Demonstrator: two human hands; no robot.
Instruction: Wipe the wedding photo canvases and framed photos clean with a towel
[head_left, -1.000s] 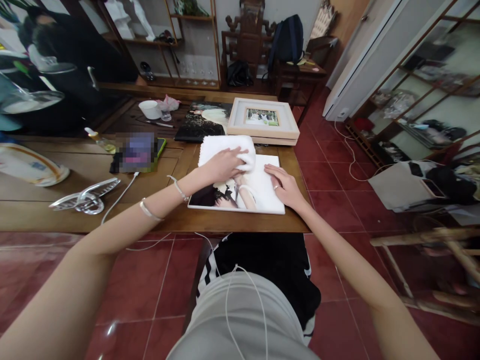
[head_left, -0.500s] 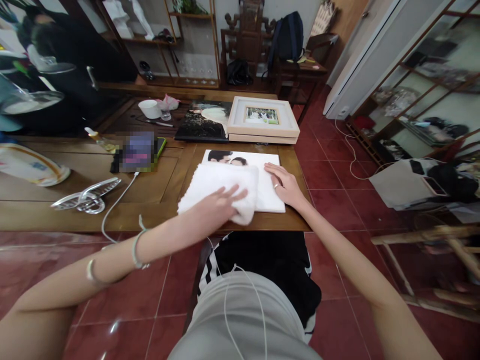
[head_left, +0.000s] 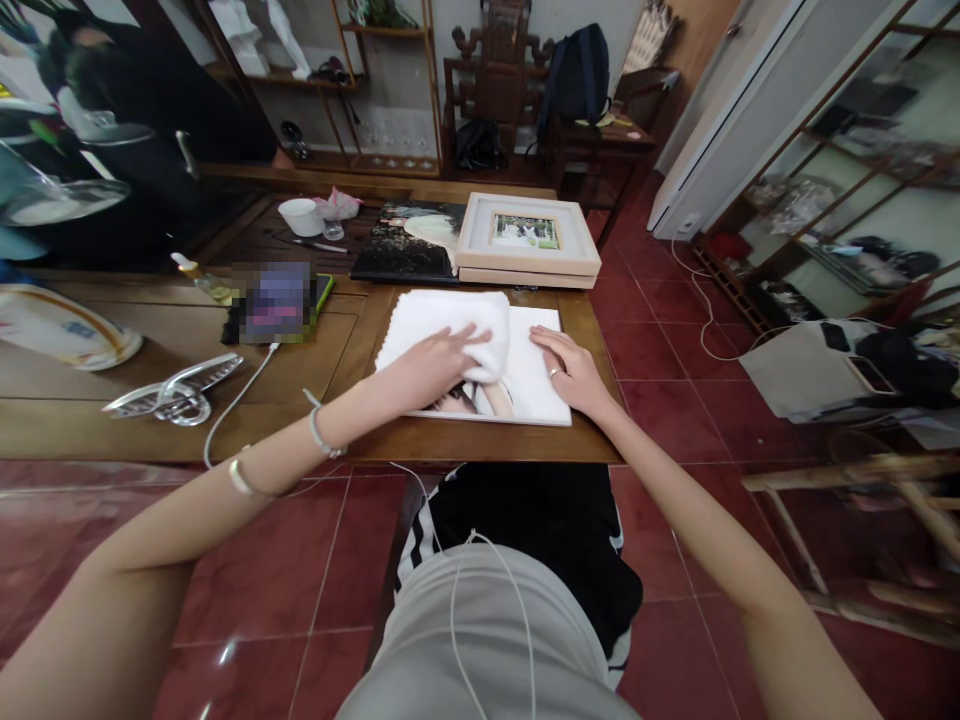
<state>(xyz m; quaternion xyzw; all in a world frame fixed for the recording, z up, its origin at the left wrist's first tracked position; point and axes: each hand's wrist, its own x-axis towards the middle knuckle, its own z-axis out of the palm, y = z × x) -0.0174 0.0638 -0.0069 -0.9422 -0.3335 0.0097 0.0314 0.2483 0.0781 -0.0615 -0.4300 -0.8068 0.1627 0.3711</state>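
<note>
My left hand [head_left: 435, 365] lies open, palm down on the white towel [head_left: 450, 318], pressing it onto the photo print [head_left: 536, 390] at the near edge of the tabletop [head_left: 337, 420]. My right hand [head_left: 570, 372], open and flat, pins the print's right side so it cannot slide.

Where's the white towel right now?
In the head view, the white towel lies mid-table on the left half of the big photo print, under the left hand, just in front of the framed picture.
</note>
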